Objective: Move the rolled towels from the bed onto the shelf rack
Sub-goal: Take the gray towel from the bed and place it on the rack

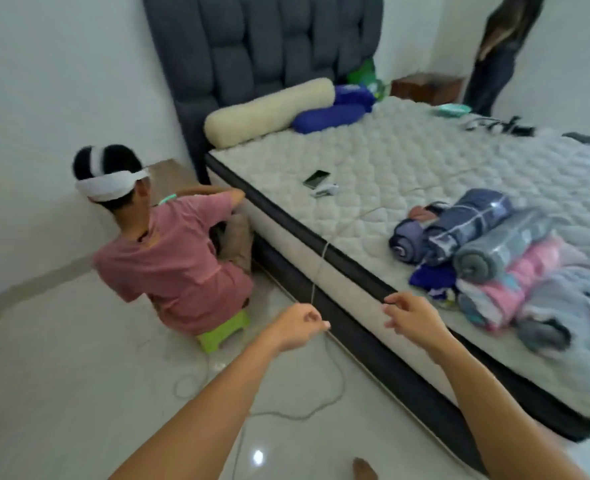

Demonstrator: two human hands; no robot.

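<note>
Rolled towels point(487, 258) all lie piled on the bed point(373, 161) at right; my left hand point(297, 325) pinches a thin cord point(321, 268), my right hand point(411, 315) hangs loosely curled, empty; no shelf rack visible.

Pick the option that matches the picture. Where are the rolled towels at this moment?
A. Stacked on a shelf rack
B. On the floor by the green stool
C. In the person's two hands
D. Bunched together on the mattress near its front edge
D: the rolled towels lie in a cluster on the mattress, while the left hand pinches only a thin white cord and the right hand holds no towel.
</note>
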